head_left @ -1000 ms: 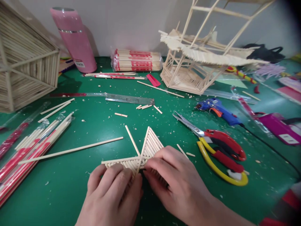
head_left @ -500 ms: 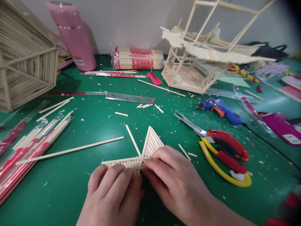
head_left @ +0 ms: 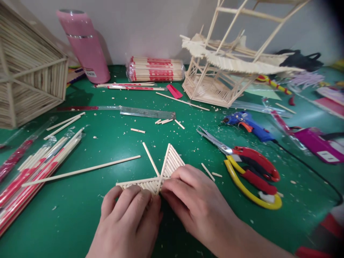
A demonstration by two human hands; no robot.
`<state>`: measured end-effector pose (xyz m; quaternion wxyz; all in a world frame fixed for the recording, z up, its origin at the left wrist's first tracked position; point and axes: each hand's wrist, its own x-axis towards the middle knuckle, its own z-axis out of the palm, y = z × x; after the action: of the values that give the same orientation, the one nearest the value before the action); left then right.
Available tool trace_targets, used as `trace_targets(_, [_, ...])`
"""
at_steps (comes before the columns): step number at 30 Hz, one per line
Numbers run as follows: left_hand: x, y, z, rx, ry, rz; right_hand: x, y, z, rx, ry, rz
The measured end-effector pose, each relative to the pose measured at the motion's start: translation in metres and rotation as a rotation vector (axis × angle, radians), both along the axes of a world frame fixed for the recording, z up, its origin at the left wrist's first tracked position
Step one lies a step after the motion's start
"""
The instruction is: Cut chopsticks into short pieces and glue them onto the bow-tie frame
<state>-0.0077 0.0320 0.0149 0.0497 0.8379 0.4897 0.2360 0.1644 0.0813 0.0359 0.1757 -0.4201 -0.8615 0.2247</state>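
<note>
Between my two hands lies a small frame of wooden sticks (head_left: 171, 160), with triangular sections filled by rows of short sticks. Its spokes meet at a centre, and one bare spoke (head_left: 151, 159) points up and left. My left hand (head_left: 126, 211) has its fingers curled over the lower left section. On the other side, my right hand (head_left: 199, 204) pinches the frame just right of the centre, its fingertips close to the left thumb. The fingers hide the lower part of the frame. A long stick (head_left: 83, 171) lies to the left.
Scissors (head_left: 236, 161) with red and yellow handles lie open at right, near a blue glue gun (head_left: 247, 124) and its cord. Wrapped chopsticks (head_left: 40, 172) lie at left. Behind stand a pink bottle (head_left: 86, 50), a stick pavilion model (head_left: 215, 71) and a stick panel (head_left: 34, 71).
The view has shifted slightly, so the things at right appear a little further left. Both hands keep the same hold on the stick frame.
</note>
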Motion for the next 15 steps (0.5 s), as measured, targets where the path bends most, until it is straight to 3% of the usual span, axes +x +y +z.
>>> trace_targets(6, [0.001,-0.001,0.000,-0.001,-0.011,0.042,0.018,0.003,0.004,0.092,0.342,-0.182])
trace_targets(15, [-0.002,0.000,0.004,0.086,0.011,0.001,0.025,0.012,-0.002,0.178,0.408,-0.340])
